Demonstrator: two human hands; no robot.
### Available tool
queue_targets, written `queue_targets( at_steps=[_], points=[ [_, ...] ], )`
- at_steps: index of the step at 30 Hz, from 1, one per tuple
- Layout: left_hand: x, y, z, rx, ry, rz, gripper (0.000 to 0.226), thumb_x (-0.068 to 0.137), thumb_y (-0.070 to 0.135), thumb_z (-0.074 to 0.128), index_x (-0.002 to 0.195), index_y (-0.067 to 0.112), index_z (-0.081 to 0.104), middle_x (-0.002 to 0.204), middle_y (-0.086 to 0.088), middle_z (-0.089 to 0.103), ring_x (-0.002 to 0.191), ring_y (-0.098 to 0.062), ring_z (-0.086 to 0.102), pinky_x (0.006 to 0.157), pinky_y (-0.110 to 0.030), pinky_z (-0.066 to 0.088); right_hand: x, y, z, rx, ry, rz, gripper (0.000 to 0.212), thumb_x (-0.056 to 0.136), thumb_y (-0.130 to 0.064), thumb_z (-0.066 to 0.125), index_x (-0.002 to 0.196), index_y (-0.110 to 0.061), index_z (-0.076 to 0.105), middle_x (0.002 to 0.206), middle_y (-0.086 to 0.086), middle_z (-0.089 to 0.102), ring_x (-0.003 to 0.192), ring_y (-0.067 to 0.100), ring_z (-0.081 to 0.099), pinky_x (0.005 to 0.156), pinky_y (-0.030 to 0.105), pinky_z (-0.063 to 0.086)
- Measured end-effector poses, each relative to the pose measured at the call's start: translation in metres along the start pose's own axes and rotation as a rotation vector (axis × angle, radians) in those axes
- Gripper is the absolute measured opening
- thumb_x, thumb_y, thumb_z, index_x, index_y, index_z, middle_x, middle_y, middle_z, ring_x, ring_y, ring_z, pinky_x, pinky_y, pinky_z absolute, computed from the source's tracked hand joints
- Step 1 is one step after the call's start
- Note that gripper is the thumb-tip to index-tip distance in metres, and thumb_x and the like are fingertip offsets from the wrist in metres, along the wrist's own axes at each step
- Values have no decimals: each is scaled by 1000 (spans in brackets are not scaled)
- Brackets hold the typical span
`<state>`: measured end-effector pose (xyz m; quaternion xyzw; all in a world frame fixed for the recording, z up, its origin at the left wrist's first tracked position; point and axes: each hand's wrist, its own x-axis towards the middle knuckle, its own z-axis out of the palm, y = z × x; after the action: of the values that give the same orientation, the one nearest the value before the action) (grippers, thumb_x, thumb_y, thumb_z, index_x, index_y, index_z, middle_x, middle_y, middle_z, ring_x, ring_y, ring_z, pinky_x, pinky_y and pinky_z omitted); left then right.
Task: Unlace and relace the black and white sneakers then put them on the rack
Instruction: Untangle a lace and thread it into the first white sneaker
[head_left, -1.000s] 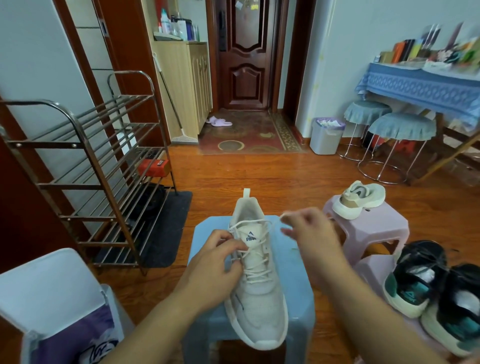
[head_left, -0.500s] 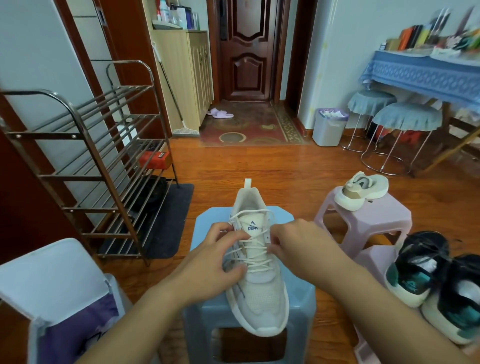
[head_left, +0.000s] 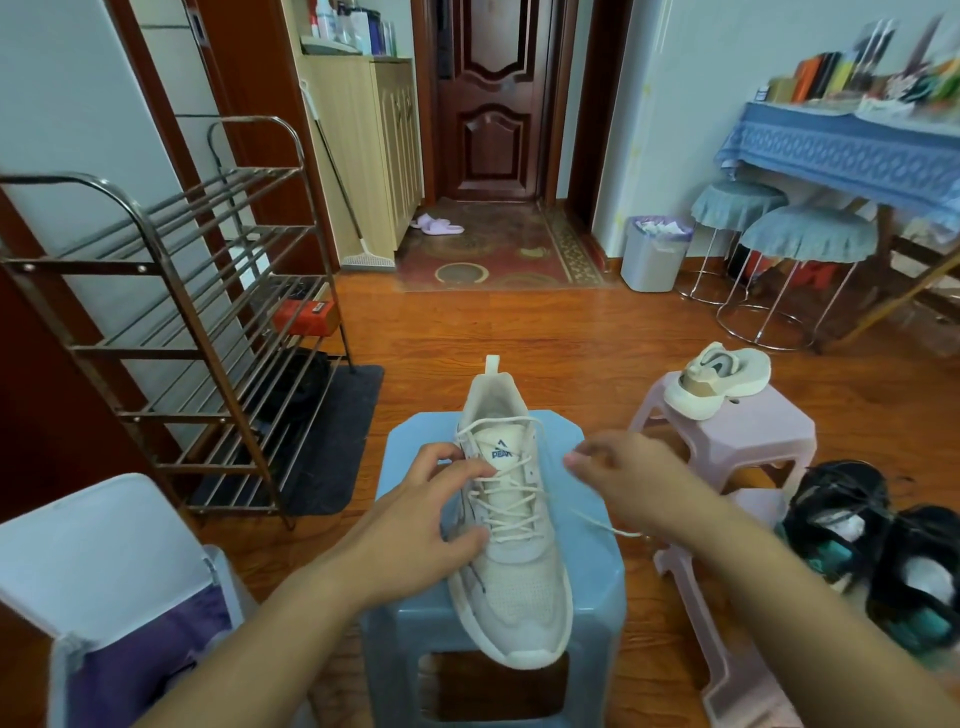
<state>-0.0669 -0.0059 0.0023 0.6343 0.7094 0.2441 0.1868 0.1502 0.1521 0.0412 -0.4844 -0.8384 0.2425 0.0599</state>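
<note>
A pale white sneaker (head_left: 514, 582) lies on a blue plastic stool (head_left: 592, 587), toe toward me. My left hand (head_left: 436, 514) grips the shoe's left side by the tongue. My right hand (head_left: 628, 478) is off to the right of the shoe and pinches its white lace (head_left: 602, 527), whose loose end trails over the stool. Two black and white sneakers with teal soles (head_left: 878, 556) sit at the right on the lower pink stool. The metal shoe rack (head_left: 171, 322) stands at the left.
A cream sneaker (head_left: 717, 376) rests on a pink stool (head_left: 748, 441). A white-lidded bin with a purple bag (head_left: 104, 592) is at bottom left. A dark mat (head_left: 332, 441) lies under the rack. A grey waste bin (head_left: 652, 254) and two round stools stand further back.
My right hand moved from the shoe's tongue out to the right, drawing the lace with it. My left hand stays on the shoe.
</note>
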Motion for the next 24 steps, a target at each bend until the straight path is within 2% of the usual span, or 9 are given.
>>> queue_targets(
  at_steps=[3, 6, 9, 12, 16, 19, 20, 22, 24],
  points=[
    [1, 2, 1, 5, 9, -2, 53, 90, 53, 63, 136, 56, 37, 134, 33, 20, 68, -7, 58, 68, -21, 43, -9, -27, 21, -54, -59, -156, 31, 94, -60, 55, 91, -30, 63, 75, -6, 64, 68, 11, 59, 60, 32, 46],
    [1, 4, 3, 5, 29, -5, 55, 87, 62, 63, 136, 55, 38, 136, 32, 20, 86, 3, 59, 82, -26, 47, -8, -28, 23, -84, -79, -235, 32, 98, -48, 55, 76, -25, 57, 71, -4, 62, 69, 13, 59, 60, 33, 43],
    [1, 7, 5, 21, 47, -13, 61, 82, 72, 62, 136, 55, 37, 138, 32, 19, 102, 4, 56, 90, -32, 51, -9, -28, 21, -67, -92, -251, 22, 97, -45, 57, 86, -27, 58, 73, -6, 62, 66, 9, 57, 59, 31, 41],
    [1, 8, 6, 39, 45, -24, 65, 80, 70, 67, 136, 55, 35, 138, 31, 18, 97, 3, 57, 87, -33, 52, -7, -25, 21, -24, -88, -262, 19, 97, -44, 59, 87, -28, 59, 75, -6, 63, 67, 9, 58, 62, 33, 47],
    [2, 9, 8, 35, 37, -41, 66, 79, 65, 72, 133, 57, 35, 138, 31, 17, 92, 1, 58, 84, -33, 54, -8, -25, 17, 8, -14, -336, 21, 91, -31, 60, 71, -26, 55, 69, -6, 63, 67, 14, 60, 65, 38, 51],
    [2, 11, 8, 36, 29, -52, 66, 79, 62, 74, 133, 58, 35, 138, 32, 16, 82, 0, 59, 81, -32, 54, -2, -13, -8, 85, 111, -234, 23, 85, -21, 63, 63, -20, 56, 60, -7, 60, 59, 10, 55, 56, 26, 43],
    [2, 12, 8, 36, 25, -54, 65, 80, 61, 73, 133, 58, 35, 138, 31, 16, 78, 0, 59, 80, -32, 54, -2, -8, -17, 77, 62, -193, 25, 85, -19, 64, 62, -19, 56, 56, -10, 58, 56, 6, 50, 52, 21, 39],
    [1, 13, 7, 46, 13, -51, 65, 82, 61, 71, 134, 59, 33, 142, 29, 14, 78, 0, 59, 81, -31, 54, -4, 1, -25, 24, -188, -141, 23, 91, -21, 66, 68, -20, 65, 56, -16, 58, 52, 0, 49, 50, 14, 37],
    [1, 10, 4, 84, 7, -30, 64, 84, 63, 67, 136, 60, 30, 147, 26, 11, 102, 4, 56, 87, -31, 51, -11, 6, -25, -17, -372, -101, 18, 97, -32, 63, 87, -21, 74, 64, -18, 61, 52, -6, 51, 52, 12, 38]
  ],
)
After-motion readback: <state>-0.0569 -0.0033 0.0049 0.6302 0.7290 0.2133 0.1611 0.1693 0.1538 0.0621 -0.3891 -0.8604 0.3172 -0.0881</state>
